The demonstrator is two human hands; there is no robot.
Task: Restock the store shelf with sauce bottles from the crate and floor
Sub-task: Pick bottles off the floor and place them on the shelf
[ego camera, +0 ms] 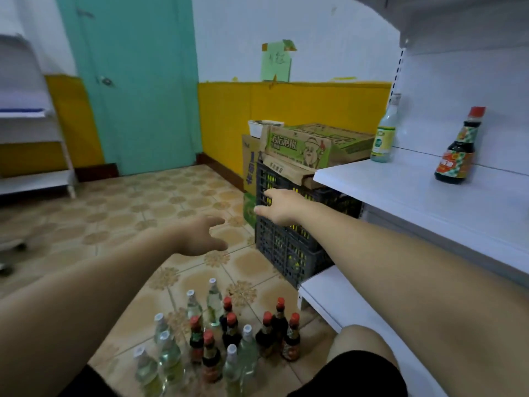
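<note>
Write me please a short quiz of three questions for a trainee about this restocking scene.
1. True or false: a clear bottle and a dark sauce bottle stand upright on the white shelf.
2. What lies on top of the dark crate? A) cardboard boxes B) a bucket C) a folded towel
3. Fill in: the left hand and the right hand hold ____.

Key: 1 true; 2 A; 3 nothing.

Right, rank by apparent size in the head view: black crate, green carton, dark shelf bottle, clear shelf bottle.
1. black crate
2. green carton
3. dark shelf bottle and clear shelf bottle: they look alike, and the dark one is nearer, so unranked.
</note>
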